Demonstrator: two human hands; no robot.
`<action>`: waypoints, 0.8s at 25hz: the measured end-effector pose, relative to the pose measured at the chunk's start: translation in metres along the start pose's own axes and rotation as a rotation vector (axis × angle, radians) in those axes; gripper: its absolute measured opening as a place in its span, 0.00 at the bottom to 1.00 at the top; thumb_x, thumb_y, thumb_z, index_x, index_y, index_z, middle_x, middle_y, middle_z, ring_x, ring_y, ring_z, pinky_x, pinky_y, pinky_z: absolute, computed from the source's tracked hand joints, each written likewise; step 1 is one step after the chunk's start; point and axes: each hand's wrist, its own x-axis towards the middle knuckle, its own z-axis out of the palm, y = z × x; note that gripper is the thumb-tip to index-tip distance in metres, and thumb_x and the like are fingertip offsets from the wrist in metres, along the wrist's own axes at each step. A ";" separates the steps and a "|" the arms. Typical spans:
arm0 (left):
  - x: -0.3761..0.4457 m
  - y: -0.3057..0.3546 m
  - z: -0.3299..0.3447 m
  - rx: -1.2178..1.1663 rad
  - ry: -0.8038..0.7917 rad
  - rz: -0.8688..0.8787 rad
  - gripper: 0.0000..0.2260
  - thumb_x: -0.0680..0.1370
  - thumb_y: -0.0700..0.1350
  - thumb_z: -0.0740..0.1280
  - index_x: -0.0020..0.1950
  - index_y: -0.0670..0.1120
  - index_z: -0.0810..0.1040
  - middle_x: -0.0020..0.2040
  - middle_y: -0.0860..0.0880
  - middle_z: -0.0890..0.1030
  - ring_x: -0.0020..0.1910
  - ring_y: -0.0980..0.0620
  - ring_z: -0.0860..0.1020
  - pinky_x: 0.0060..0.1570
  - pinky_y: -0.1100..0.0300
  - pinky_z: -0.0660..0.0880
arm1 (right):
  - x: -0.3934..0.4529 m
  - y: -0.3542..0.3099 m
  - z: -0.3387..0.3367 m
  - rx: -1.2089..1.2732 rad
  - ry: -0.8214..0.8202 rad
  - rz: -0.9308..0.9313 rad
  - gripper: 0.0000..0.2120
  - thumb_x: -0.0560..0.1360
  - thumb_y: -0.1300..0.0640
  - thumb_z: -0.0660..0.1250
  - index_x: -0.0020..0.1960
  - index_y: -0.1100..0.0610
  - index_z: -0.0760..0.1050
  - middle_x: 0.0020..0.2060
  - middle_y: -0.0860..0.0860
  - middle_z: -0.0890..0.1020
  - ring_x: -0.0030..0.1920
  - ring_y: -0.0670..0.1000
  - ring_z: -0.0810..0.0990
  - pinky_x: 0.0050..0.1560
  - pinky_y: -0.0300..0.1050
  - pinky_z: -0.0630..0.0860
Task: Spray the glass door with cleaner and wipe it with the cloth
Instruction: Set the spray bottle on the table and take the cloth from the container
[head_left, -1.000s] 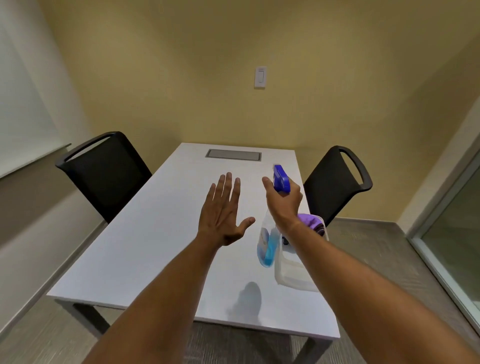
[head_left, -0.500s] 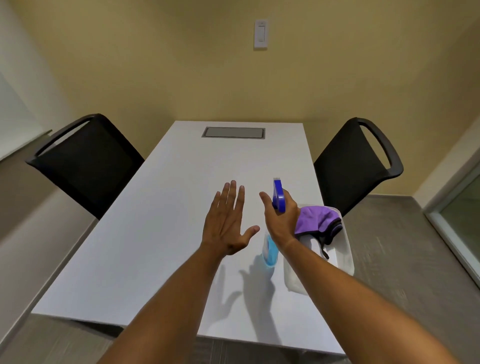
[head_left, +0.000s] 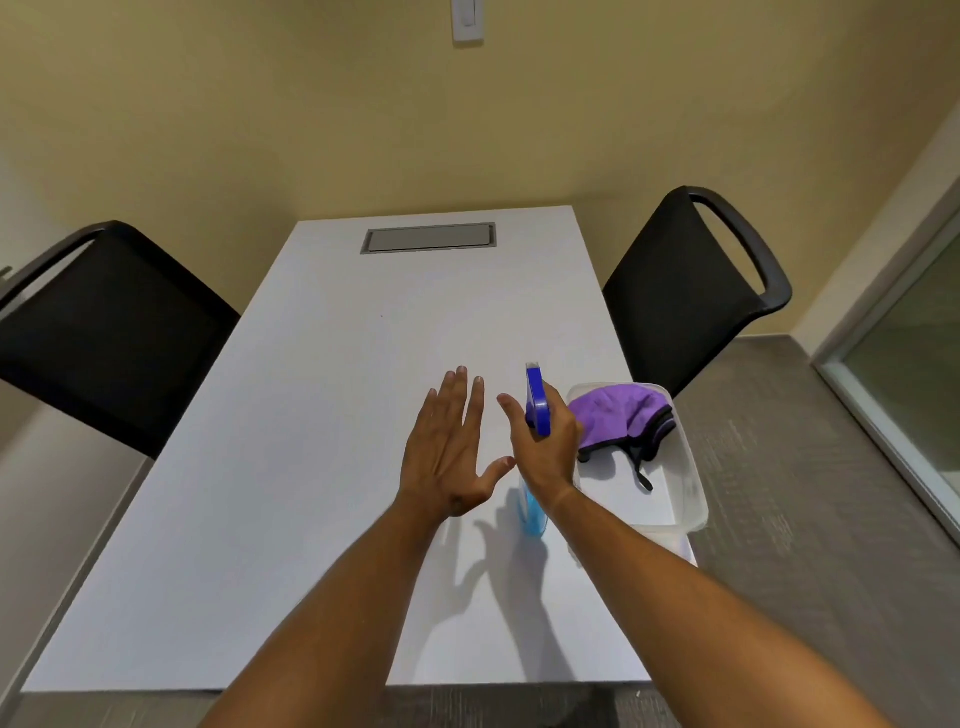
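Spray bottle (head_left: 535, 415) of blue cleaner stands right of centre on the white surface (head_left: 291, 467), its blue trigger head wrapped by the right hand (head_left: 545, 447), whose grip curls round the neck with the forefinger extended. Purple cloth (head_left: 618, 415) lies bunched in the far end of a clear plastic tub (head_left: 693, 499) just right of the bottle, a dark strap trailing from it. Left hand (head_left: 449, 452) hovers flat and empty beside the bottle, fingers straight, thumb spread toward the right wrist. Glass door (head_left: 914, 374) shows only as a framed pane at the right edge, well apart from both hands. Two black chairs flank the surface, one at left (head_left: 104, 332), one at upper right (head_left: 691, 280), the latter between tub and door. A grey cable hatch (head_left: 428, 238) sits at the far end, a wall switch (head_left: 467, 18) above it. Compared with half a second ago, the view has tilted further down, the switch nearing the top edge; hands and bottle keep their arrangement.
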 end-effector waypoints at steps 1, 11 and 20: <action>0.000 -0.001 0.001 0.002 -0.001 0.001 0.44 0.73 0.72 0.46 0.80 0.46 0.46 0.80 0.44 0.44 0.79 0.45 0.42 0.76 0.49 0.40 | -0.001 0.002 0.001 -0.010 0.001 -0.003 0.17 0.73 0.52 0.73 0.54 0.64 0.76 0.32 0.46 0.75 0.29 0.44 0.74 0.33 0.30 0.74; -0.010 -0.005 -0.007 -0.025 -0.007 0.036 0.46 0.70 0.75 0.37 0.80 0.47 0.41 0.80 0.45 0.40 0.79 0.46 0.40 0.75 0.51 0.36 | -0.015 -0.005 -0.007 -0.033 0.031 0.021 0.20 0.72 0.54 0.75 0.61 0.60 0.75 0.39 0.48 0.78 0.36 0.46 0.77 0.39 0.31 0.74; -0.035 0.013 -0.015 -0.036 0.018 0.058 0.48 0.68 0.76 0.35 0.79 0.47 0.40 0.80 0.45 0.40 0.78 0.46 0.39 0.75 0.51 0.35 | -0.041 -0.004 -0.042 -0.367 -0.138 0.006 0.39 0.71 0.43 0.72 0.76 0.55 0.61 0.72 0.54 0.69 0.72 0.57 0.68 0.69 0.53 0.67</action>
